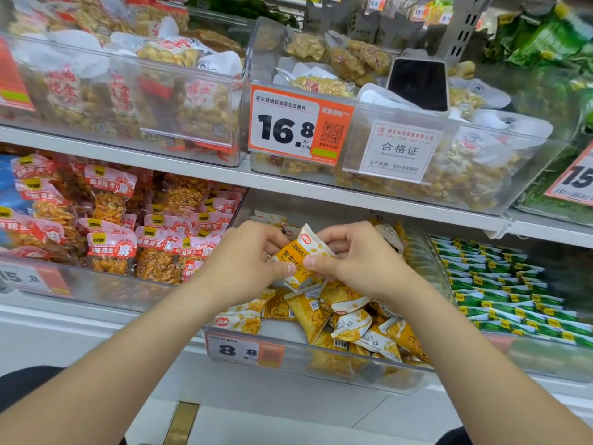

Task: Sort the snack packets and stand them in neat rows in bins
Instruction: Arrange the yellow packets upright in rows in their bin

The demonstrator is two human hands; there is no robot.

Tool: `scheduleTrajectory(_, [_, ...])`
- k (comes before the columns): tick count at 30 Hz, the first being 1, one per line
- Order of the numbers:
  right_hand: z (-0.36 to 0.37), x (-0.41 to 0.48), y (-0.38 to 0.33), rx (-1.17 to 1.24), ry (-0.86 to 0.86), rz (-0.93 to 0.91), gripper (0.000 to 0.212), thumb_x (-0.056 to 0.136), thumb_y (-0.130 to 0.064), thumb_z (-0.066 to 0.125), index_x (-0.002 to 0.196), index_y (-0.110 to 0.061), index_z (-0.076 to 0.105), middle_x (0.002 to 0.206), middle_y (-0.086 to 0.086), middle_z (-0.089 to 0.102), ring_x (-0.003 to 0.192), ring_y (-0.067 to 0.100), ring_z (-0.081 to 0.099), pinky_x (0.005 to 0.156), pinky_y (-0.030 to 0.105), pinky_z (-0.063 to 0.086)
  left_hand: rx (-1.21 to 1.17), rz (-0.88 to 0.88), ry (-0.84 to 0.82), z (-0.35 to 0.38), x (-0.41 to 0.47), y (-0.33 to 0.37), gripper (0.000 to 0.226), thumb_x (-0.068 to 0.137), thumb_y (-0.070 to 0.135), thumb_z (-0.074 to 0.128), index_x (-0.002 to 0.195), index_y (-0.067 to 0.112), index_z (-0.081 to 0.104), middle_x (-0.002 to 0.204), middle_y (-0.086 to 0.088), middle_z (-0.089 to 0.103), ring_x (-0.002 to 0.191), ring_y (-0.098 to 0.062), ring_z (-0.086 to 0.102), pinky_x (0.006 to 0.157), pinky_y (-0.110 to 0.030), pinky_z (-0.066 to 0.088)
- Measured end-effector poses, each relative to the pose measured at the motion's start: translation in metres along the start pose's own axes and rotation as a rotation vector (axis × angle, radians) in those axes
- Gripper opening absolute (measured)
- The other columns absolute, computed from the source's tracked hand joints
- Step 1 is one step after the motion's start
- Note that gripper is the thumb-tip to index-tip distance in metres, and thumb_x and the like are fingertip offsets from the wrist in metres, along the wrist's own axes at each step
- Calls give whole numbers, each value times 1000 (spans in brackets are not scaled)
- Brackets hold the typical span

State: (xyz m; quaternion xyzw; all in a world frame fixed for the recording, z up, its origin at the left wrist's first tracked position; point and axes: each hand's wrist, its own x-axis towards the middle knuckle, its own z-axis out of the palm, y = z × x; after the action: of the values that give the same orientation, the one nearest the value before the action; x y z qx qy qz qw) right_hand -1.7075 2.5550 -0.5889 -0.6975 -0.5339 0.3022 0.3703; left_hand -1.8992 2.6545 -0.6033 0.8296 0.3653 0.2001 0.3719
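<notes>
At the centre of the frame, a person's left hand (253, 255) and right hand (349, 255) pinch a yellow-and-white snack packet (300, 263) between thumbs and fingertips, holding it tilted above a clear bin (321, 372). More yellow packets (349, 322) lie jumbled in that bin, beside green packets (500, 293) standing in rows at right and red peanut packets (112, 226) at left.

Light: bright, even, from overhead; shadows faint and soft under the shelf edge (353, 194). Glare: pale sheen across the clear front of the upper left bin (128, 101). Distortion: wide-angle bowing, shelf lines slanting and curving toward the sides. Focus: upper price label (298, 126) crisp; lower price label (244, 350) and frame corners smeared.
</notes>
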Motion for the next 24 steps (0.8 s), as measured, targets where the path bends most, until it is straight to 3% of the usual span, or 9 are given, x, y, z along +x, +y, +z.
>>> scheduleTrajectory(2, [2, 11, 8, -262, 168, 11, 27, 87, -31, 86, 111, -21, 79, 90, -7, 77, 90, 14, 74, 81, 36, 60, 261, 63, 74, 6, 2, -5, 24, 92, 37, 79, 107, 19, 73, 99, 0, 73, 93, -16, 70, 86, -41, 59])
scheduleTrajectory(4, [5, 22, 13, -495, 306, -1, 29, 88, -35, 82, 114, -25, 76, 96, -8, 73, 105, 20, 67, 90, 36, 56, 489, 117, 22, 14, 2, -10, 36, 95, 45, 70, 117, 17, 67, 117, -4, 64, 113, -25, 62, 96, -45, 53])
scheduleTrajectory(6, [13, 34, 16, -618, 318, -31, 29, 90, -36, 78, 117, -27, 74, 107, -3, 73, 112, 25, 63, 95, 36, 52, 633, 137, -134, 20, 0, -15, 50, 97, 54, 62, 128, 15, 59, 135, -8, 53, 131, -30, 51, 107, -48, 46])
scheduleTrajectory(9, [32, 56, 18, -758, 192, -20, 34, 94, -31, 73, 127, -23, 67, 123, 7, 65, 117, 30, 57, 95, 38, 49, 806, 121, -307, 27, 0, -21, 69, 100, 61, 53, 144, 8, 45, 158, -17, 33, 148, -38, 29, 120, -52, 33])
scheduleTrajectory(12, [49, 73, 18, -920, 78, 49, 43, 98, -16, 69, 139, -16, 57, 135, 15, 56, 124, 37, 58, 100, 45, 53, 887, 100, -361, 29, 2, -23, 70, 101, 61, 49, 146, 7, 43, 160, -18, 30, 146, -45, 30, 121, -56, 32])
scheduleTrajectory(15, [52, 87, 15, -962, 73, 129, 45, 98, -7, 67, 142, -11, 56, 138, 18, 56, 126, 40, 59, 100, 45, 53, 909, 102, -374, 26, 3, -19, 65, 103, 57, 50, 144, 7, 47, 156, -18, 36, 142, -44, 37, 118, -53, 35])
scheduleTrajectory(19, [52, 103, 7, -873, 118, 201, 48, 92, -11, 76, 138, -15, 63, 135, 15, 60, 121, 40, 63, 96, 44, 58, 925, 112, -397, 21, 4, -14, 59, 104, 55, 50, 138, 7, 51, 143, -16, 46, 133, -40, 45, 113, -50, 40])
scheduleTrajectory(23, [53, 104, 12, -976, 108, 197, 78, 88, -28, 84, 151, -18, 40, 147, 13, 45, 133, 40, 51, 94, 48, 54, 902, 108, -428, 18, 4, -12, 56, 105, 52, 50, 138, 7, 54, 139, -15, 46, 132, -40, 45, 110, -49, 39])
scheduleTrajectory(24, [54, 105, 14, -970, 102, 218, 76, 90, -30, 82, 151, -16, 39, 146, 14, 47, 133, 40, 52, 94, 47, 53, 896, 111, -431, 17, 4, -12, 54, 105, 51, 50, 137, 7, 55, 139, -14, 47, 131, -40, 45, 110, -49, 39])
